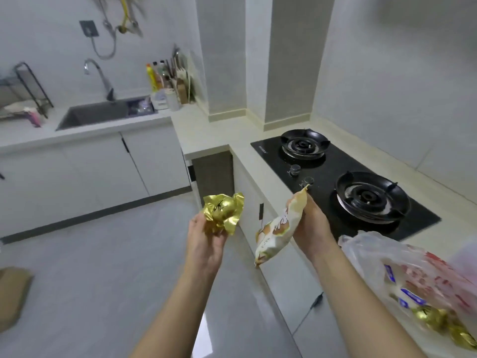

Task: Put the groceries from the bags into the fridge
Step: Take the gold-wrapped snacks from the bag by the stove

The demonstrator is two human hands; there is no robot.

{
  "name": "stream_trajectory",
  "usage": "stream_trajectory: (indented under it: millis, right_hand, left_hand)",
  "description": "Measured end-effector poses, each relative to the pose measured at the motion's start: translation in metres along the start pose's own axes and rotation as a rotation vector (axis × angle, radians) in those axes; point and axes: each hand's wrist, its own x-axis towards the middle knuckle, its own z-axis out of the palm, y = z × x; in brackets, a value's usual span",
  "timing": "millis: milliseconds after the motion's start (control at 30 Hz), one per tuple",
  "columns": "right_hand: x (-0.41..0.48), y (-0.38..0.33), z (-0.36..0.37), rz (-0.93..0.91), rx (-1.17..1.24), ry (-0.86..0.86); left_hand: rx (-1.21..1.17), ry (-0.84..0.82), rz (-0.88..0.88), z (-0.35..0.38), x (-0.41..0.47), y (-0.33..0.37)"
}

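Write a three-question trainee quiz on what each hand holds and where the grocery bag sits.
1. True or false: the left hand grips a crumpled gold foil packet.
2. Where does the translucent plastic grocery bag sit? A: in a grey sink. B: on the pale counter next to the black two-burner gas hob. C: on the floor.
3. Fill in: the white-and-tan printed snack packet is held by the ___ hand.
Key: 1 true; 2 B; 3 the right hand.
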Motion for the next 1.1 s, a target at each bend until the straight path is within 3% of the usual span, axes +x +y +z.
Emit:
stream_trajectory:
  millis: [233, 533, 867, 1100]
  right_hand:
    - [-0.003, 0.050, 0.123, 0.093, -0.012, -0.231]
    - [0.008, 0.100, 0.273, 0.225, 0.015, -0.639]
    - [0.003, 0.121, 0.440, 0.227, -0.041, -0.982]
    - [-0.027, 0.116, 0.557, 0.071, -0.076, -1.187]
  left_hand:
    - [-0.118, 0.046, 0.163, -0.066, -0.021, 0.111]
    - [0.220, 0.276, 0.623, -0.120, -0.065, 0.238]
    - [0.509, 0.566, 1.038, -0.144, -0.114, 0.346]
    - [0.627, 0.628, 1.014, -0.170, -0.155, 0.453]
